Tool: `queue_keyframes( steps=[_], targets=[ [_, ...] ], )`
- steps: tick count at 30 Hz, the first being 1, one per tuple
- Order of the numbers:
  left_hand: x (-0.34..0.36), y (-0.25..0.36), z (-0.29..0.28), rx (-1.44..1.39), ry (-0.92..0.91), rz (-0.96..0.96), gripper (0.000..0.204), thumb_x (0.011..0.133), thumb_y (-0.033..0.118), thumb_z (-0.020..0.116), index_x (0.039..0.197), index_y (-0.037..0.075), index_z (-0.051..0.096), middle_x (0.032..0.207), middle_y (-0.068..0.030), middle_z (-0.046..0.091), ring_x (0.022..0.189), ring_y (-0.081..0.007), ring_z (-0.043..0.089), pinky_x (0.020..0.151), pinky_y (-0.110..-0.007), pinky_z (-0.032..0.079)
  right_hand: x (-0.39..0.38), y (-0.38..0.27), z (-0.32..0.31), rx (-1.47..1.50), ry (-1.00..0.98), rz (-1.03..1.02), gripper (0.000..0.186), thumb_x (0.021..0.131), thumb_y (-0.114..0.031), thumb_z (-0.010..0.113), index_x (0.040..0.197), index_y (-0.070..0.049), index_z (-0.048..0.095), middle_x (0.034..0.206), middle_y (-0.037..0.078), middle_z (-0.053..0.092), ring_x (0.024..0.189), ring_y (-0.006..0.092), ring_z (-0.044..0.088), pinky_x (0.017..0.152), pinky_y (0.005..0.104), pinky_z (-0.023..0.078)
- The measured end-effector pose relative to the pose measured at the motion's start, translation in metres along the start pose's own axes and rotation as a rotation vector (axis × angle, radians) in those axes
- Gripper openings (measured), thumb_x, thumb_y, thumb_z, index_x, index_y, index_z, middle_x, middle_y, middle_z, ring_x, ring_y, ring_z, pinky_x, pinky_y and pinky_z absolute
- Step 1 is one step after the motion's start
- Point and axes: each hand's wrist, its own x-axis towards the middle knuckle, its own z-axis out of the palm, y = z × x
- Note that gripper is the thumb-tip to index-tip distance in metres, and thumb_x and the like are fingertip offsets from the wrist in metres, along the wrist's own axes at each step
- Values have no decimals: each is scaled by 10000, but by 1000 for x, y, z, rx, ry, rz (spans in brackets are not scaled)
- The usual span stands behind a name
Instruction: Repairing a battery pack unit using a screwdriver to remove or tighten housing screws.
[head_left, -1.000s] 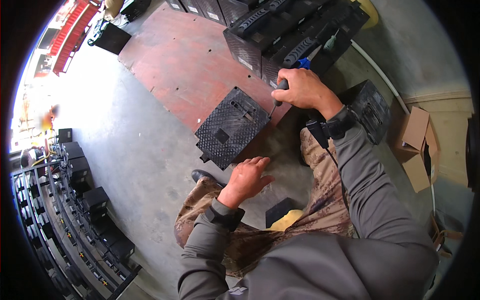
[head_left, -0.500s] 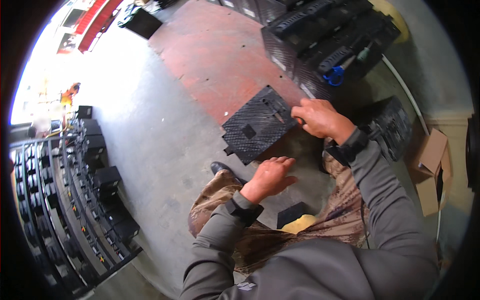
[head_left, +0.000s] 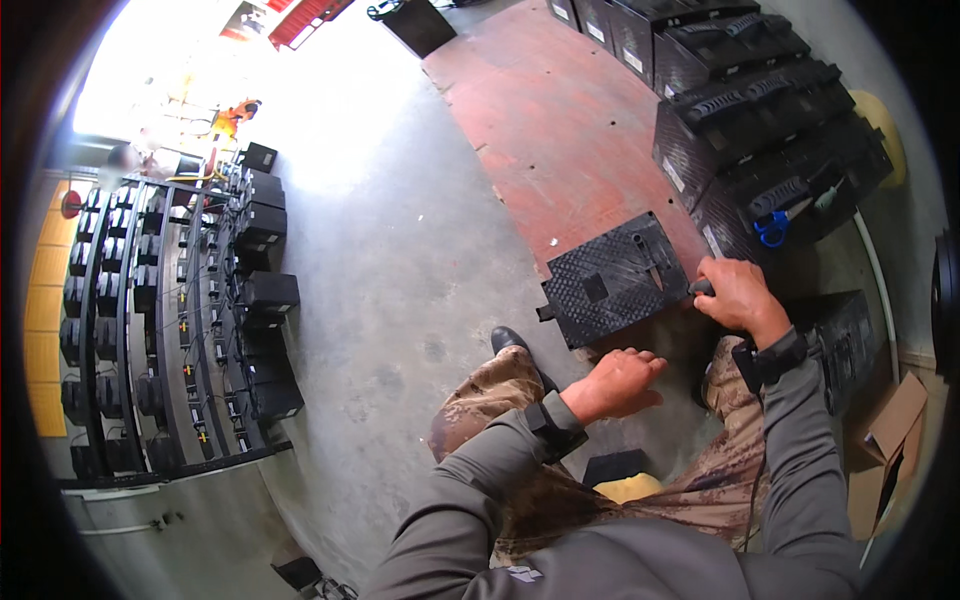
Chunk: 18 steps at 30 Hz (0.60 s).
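Note:
My left hand (head_left: 613, 384) is held low in front of the black box's near edge, empty, its fingers stretched out. In my right hand (head_left: 742, 295) is a short dark handle (head_left: 703, 287), its end poking out toward the box; the kind of tool cannot be made out. The black box (head_left: 610, 300), with a ribbed, textured top and a small tab at its left corner, sits on the floor just left of that hand. A slim tool with a pale tip (head_left: 655, 276) lies on its top near the right side.
Several black boxes with handles (head_left: 740, 95) stand at the upper right; blue-handled scissors (head_left: 772, 229) lie on them. A metal rack of black units (head_left: 170, 330) fills the left. A cardboard box (head_left: 890, 445) is at the lower right, a yellow-topped stool (head_left: 630, 488) between my legs.
The whole view has swung, so the box and both hands appear farther right and lower. My hands keep nearly the same places beside the box, the right still closed round the handle.

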Motion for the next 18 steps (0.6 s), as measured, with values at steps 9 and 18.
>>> queue_keyframes(
  steps=[9,18],
  targets=[
    [-1,-3,5,4,-12,-18,655,800,315,824,1338,10,610,1236,-193,686,1112,-397,665,935,-475,541,0,-12,0,-120,-106,18,327,799,-302,790,979,-66,655,934,198,743,939,417,719,833,523,542],
    [2,-3,5,-6,-20,-29,634,804,311,816,1327,14,616,1224,-186,682,1116,-389,658,936,-478,536,4,-8,13,-112,-19,34,355,809,-304,795,964,-28,634,864,234,733,871,437,721,795,529,552]
  ],
)
